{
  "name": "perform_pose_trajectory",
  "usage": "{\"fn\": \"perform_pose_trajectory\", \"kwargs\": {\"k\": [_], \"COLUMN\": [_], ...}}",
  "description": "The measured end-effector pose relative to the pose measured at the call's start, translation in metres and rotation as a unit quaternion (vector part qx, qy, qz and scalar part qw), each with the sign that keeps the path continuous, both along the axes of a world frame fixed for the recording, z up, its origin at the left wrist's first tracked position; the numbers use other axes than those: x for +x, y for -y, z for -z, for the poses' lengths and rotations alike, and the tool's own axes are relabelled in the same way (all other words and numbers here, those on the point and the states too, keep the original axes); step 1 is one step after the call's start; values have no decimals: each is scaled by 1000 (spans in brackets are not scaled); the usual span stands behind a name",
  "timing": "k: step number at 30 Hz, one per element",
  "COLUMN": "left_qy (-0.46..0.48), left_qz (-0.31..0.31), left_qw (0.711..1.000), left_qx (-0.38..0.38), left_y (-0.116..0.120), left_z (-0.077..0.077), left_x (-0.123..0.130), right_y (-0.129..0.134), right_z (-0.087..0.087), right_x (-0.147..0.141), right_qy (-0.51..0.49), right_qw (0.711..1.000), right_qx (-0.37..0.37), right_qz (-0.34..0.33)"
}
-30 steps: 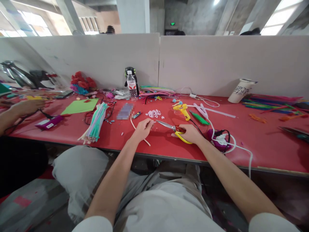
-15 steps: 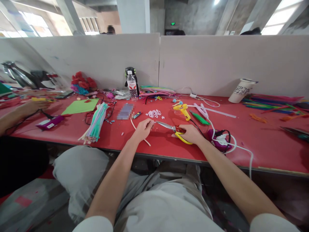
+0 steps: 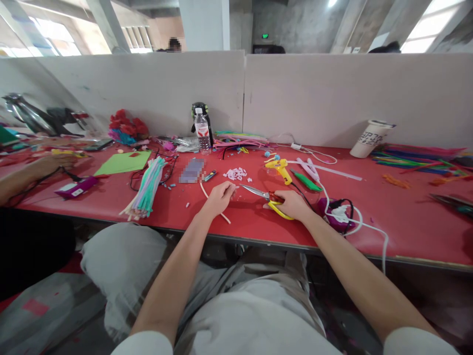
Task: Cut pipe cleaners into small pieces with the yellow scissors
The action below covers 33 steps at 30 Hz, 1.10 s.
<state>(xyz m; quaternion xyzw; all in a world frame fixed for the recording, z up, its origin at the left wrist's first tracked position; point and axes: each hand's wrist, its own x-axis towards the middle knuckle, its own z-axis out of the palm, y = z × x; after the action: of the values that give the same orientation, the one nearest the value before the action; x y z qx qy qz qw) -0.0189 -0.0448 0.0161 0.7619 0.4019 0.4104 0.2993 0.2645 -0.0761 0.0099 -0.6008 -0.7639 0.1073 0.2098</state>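
My left hand (image 3: 221, 195) is closed in a pinch, with a small pale end poking past its fingertips. A cream pipe cleaner (image 3: 225, 217) runs behind and below this hand; whether it joins that end is hidden. My right hand (image 3: 292, 204) is wrapped round the yellow and red handles of a pair of scissors (image 3: 258, 193). Their blades point left, the tips just short of my left fingertips. Small pale pink cut pieces (image 3: 236, 173) lie in a pile beyond the left hand.
A yellow glue gun (image 3: 281, 170) and a green-handled tool (image 3: 306, 181) lie beyond my right hand, near a purple power strip (image 3: 338, 217) with cables. Left are a pipe cleaner bundle (image 3: 146, 190), a phone (image 3: 192, 170), a bottle (image 3: 202, 132) and a co-worker's hand (image 3: 55, 161).
The scissor tips have drawn back slightly to the right, away from my left fingertips. My left hand stays almost where it was.
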Motion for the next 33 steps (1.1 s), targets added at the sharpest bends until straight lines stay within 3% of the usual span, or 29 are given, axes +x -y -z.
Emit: {"fn": "perform_pose_trajectory", "kwargs": {"k": [13,33], "left_qy": [-6,-1], "left_qz": [-7,6], "left_qw": [1000,1000], "left_qx": [6,0], "left_y": [1,-3], "left_z": [-2,3], "left_x": [0,-2], "right_y": [4,-2], "right_z": [-5,3], "right_x": [-2,-1], "right_qy": [1,4], "right_qw": [1000,1000], "right_qx": [-8,-11], "right_qz": [-9,-1]}}
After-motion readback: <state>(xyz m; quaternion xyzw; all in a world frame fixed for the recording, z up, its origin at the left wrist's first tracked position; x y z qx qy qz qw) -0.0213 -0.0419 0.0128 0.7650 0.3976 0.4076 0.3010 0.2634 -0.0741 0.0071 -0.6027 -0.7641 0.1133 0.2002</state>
